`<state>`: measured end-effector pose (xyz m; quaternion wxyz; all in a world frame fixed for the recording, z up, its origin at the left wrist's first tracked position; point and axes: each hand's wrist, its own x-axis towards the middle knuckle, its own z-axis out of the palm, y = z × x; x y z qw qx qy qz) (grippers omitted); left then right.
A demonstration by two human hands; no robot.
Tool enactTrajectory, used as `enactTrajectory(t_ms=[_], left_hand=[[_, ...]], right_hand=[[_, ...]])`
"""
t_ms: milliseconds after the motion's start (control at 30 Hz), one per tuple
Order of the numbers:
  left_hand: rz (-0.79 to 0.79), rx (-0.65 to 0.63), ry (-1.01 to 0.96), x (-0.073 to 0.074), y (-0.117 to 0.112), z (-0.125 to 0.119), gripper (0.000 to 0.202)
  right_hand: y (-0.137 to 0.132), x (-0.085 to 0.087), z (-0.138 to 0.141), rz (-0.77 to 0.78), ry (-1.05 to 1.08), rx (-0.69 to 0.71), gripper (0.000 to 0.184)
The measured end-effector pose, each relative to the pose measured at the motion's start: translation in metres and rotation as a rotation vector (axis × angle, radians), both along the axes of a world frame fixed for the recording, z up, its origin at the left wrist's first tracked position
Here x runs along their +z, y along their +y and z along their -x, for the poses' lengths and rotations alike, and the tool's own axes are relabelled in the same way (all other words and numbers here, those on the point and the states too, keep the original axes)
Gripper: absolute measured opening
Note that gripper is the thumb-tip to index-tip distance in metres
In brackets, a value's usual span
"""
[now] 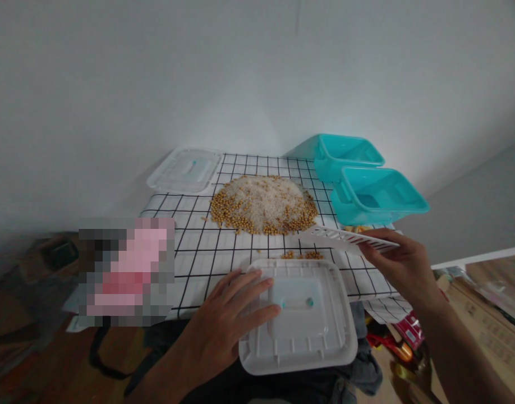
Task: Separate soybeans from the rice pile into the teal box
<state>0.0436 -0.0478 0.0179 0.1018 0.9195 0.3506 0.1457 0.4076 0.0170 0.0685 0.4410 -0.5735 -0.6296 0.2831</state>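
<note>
My left hand (228,320) lies flat with fingers stretched out on the left side of a white plastic lid (302,331) at the near edge of the table. My right hand (403,266) is closed on the right end of a white slotted tray (350,238), held tilted just above the cloth. Behind it spreads a pile of yellow beans mixed with white rice (263,205). A few loose beans (303,255) lie between the pile and the lid.
The table carries a white cloth with a black grid (198,247). Two turquoise boxes (377,196) stand at the back right, and a clear lid (185,170) rests at the back left. A pixelated patch sits at the left. Clutter lies on the floor at right.
</note>
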Motion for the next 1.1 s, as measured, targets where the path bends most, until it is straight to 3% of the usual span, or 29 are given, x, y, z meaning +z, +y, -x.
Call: enactTrajectory(t_ms=[133, 333, 1100], left_hand=[[-0.014, 0.009, -0.006, 0.001, 0.0, 0.0, 0.048], [-0.007, 0.025, -0.022, 0.0, -0.001, -0.002, 0.046], [-0.021, 0.024, -0.011, 0.002, -0.001, -0.002, 0.047]], right_hand=[[-0.013, -0.006, -0.011, 0.056, -0.021, -0.055, 0.02], [-0.001, -0.017, -0.012, 0.053, 0.074, -0.091, 0.026], [0.024, -0.006, 0.015, 0.004, 0.022, 0.077, 0.02]])
